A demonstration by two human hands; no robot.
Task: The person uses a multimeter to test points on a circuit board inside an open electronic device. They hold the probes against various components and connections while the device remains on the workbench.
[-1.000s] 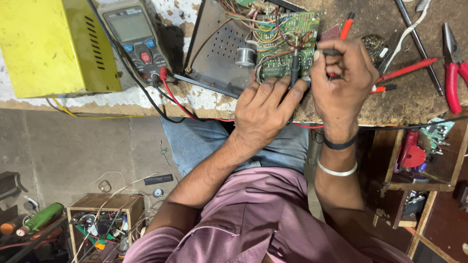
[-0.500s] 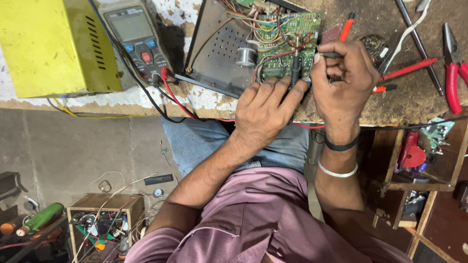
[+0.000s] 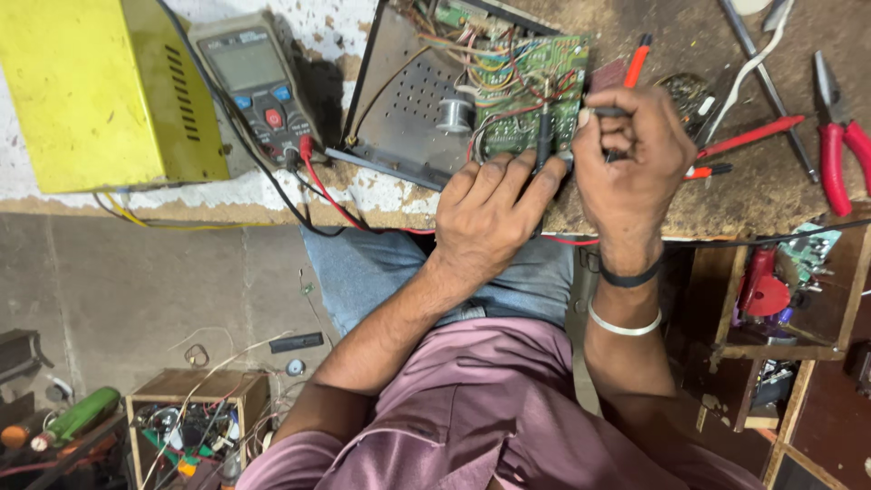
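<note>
- Here the left hand (image 3: 490, 213) lies palm down at the desk (image 3: 744, 195) edge, fingers stretched and slightly spread, fingertips touching the lower rim of the green circuit board (image 3: 535, 95); it grips nothing.
- The right hand (image 3: 635, 163) is curled closed around a slim black probe (image 3: 544, 136), whose tip stands on the board's soldered face.
- The circuit board is a flat rectangle, glossy green, crowded with thin coloured wires; it sits tilted over an open metal chassis (image 3: 408, 100), a dull grey sheet punched with small round holes.
- A grey handheld multimeter (image 3: 259, 86) with a pale screen and a red button lies left of the chassis, red and black leads (image 3: 318, 186) trailing from its foot over the desk edge.
- A boxy yellow metal case (image 3: 100, 91) with matte painted sides stands at the far left.
- The desk surface is rough, brown and crumbly at the right, chipped white at the left.
- Red-handled pliers (image 3: 839, 150) and a red-handled tool (image 3: 748, 136) lie right of the right hand, well apart from the board.
- A dark band and a smooth silvery bangle (image 3: 624, 322) circle the right wrist.
</note>
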